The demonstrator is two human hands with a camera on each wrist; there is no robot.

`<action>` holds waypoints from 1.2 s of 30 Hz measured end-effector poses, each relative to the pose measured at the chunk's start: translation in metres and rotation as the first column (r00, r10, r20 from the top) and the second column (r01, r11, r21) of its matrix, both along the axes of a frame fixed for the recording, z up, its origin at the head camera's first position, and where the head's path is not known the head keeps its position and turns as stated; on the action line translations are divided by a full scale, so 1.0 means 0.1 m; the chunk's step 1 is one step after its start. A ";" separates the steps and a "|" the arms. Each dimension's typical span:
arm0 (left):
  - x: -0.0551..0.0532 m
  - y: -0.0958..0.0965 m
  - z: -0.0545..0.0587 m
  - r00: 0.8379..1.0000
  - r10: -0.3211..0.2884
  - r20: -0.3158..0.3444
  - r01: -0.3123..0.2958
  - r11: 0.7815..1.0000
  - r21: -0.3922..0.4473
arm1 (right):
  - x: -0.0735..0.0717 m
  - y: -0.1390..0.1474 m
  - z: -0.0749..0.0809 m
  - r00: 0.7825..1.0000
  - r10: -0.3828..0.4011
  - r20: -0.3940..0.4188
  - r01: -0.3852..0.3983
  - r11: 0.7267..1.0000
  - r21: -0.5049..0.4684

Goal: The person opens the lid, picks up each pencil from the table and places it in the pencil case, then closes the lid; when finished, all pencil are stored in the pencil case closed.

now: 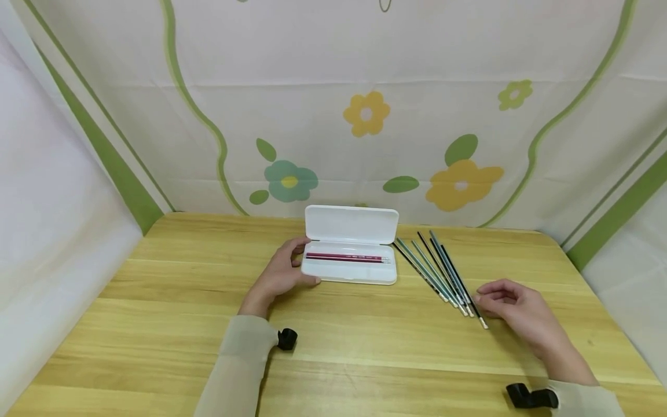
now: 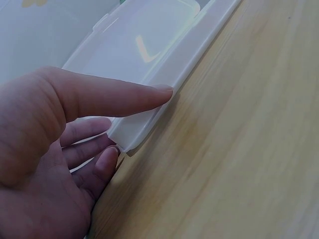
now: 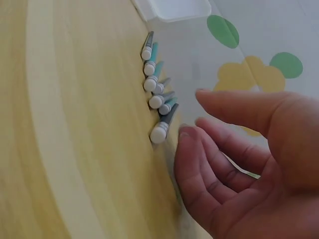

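A white pencil case [image 1: 349, 276] lies with its lid [image 1: 351, 225] raised at the back. Two dark red pencils [image 1: 344, 255] rest inside, side by side, erasers to the right. My left hand [image 1: 281, 271] grips the case's left end, thumb along the front wall and fingers round the far side. To the right of the case, several black, teal and grey-blue pencils [image 1: 464, 286] fan out on the table, erasers toward me. Just right of their eraser ends hovers my right hand [image 1: 523, 313], fingers loosely bent, holding nothing. In the right wrist view, white erasers [image 3: 158, 134] sit close to its fingertips.
The wooden table [image 1: 354, 370] runs back to a pale cloth wall [image 1: 292, 110] printed with flowers and leaves. Another cloth wall [image 1: 52, 202] stands along the left side. A black wrist mount [image 1: 287, 339] shows at the left sleeve.
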State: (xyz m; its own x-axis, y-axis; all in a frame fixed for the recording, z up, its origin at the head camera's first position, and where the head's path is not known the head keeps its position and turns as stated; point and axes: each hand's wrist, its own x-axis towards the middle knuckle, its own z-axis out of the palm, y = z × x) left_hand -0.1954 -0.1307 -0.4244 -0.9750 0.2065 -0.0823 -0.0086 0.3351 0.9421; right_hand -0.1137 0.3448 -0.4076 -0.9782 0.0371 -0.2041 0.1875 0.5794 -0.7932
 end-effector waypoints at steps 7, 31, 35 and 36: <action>0.00 0.00 0.00 1.000 -0.005 0.005 0.005 1.000 0.005 | 0.02 0.05 0.01 0.998 0.046 0.045 -0.047 0.999 0.024; -0.01 0.00 -0.02 1.000 0.004 -0.004 -0.004 1.000 -0.004 | 0.01 0.06 0.01 0.994 0.098 0.057 -0.105 0.983 0.150; -0.01 0.00 -0.01 1.000 0.003 -0.004 -0.003 1.000 -0.004 | 0.03 0.09 0.05 0.990 0.110 0.091 -0.121 0.984 0.133; -0.01 0.00 -0.01 1.000 0.004 -0.004 -0.004 1.000 -0.004 | 0.03 0.10 0.05 0.989 0.109 0.101 -0.121 0.984 0.128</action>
State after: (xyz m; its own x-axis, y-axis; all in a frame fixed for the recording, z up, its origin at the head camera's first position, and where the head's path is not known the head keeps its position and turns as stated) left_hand -0.1960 -0.1311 -0.4254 -0.9761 0.2023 -0.0795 -0.0065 0.3386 0.9409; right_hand -0.1105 0.3544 -0.4022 -0.9546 -0.0414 -0.2951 0.1828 0.7006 -0.6897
